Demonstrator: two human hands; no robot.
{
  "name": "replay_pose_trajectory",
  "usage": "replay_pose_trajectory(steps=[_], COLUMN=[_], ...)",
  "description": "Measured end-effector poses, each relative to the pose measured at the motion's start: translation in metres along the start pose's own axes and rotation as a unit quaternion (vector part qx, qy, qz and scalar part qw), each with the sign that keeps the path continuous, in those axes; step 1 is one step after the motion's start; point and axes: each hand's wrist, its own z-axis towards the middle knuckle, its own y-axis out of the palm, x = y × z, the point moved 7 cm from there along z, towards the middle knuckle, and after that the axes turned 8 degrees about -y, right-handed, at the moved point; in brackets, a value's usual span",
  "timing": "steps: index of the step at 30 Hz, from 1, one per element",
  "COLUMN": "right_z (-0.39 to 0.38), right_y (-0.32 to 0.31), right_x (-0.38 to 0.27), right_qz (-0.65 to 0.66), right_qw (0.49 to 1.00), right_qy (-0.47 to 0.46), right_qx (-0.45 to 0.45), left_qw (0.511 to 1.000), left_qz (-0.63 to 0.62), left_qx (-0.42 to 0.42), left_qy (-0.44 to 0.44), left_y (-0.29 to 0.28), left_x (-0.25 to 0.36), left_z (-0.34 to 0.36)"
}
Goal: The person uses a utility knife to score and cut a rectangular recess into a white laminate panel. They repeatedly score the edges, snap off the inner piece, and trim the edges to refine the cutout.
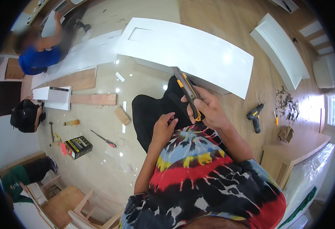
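Observation:
A black and yellow utility knife (188, 91) is gripped in my right hand (209, 108), in front of my body. Its front end points up and left, overlapping the near edge of a long white cabinet panel (186, 45); whether the blade is out is too small to tell. My left hand (164, 129) sits low by my black trousers (152, 110), its fingers loosely bent and slightly apart, with nothing visible in them. The knife and my left hand are apart.
A white open box unit (278, 49) lies at the far right. A cordless drill (255, 117) and dark screws (287, 105) are on the right floor. Left are a screwdriver (103, 138), a box (77, 147), a wood block (122, 115) and several people, one in blue (37, 57).

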Motion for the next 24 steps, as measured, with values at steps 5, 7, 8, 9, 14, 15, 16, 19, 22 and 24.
replay_pose_trajectory(steps=[5,7,8,9,14,15,16,19,22,24], right_z=[-0.009,-0.010,-0.013,-0.012,-0.009,-0.006,-0.006,-0.002,0.012,0.026], right_y=[0.015,0.012,0.006,0.003,0.010,0.013,0.012,0.010,0.006,-0.007], right_x=[0.007,0.012,0.016,0.022,0.021,0.020,0.020,0.016,0.018,0.020], right_qz=[0.025,0.009,0.002,-0.003,-0.021,-0.025,-0.024,-0.023,-0.034,-0.029], right_qw=[0.999,1.000,1.000,1.000,1.000,1.000,1.000,0.999,0.999,0.999], right_qy=[0.006,-0.004,-0.007,-0.010,-0.005,0.001,-0.002,0.024,0.032,0.030], right_qx=[-0.035,-0.030,-0.018,-0.004,-0.009,-0.010,-0.011,-0.009,0.000,-0.016], left_qw=[0.999,1.000,1.000,1.000,1.000,1.000,1.000,0.999,1.000,0.999], left_qz=[0.013,0.011,0.010,0.008,0.009,0.017,0.011,0.011,-0.003,-0.011], left_qx=[0.024,0.011,0.008,0.020,0.019,0.013,0.019,0.028,0.026,0.028], left_qy=[0.033,-0.003,-0.005,-0.006,-0.012,-0.020,-0.013,0.017,-0.005,-0.015], left_y=[-0.006,-0.006,-0.002,-0.005,-0.002,-0.002,-0.002,-0.004,-0.010,-0.018], left_x=[-0.005,-0.008,-0.009,-0.012,-0.009,-0.008,-0.007,-0.001,-0.006,0.001], left_z=[-0.007,-0.007,-0.006,-0.007,-0.009,-0.008,-0.007,-0.006,-0.001,0.011])
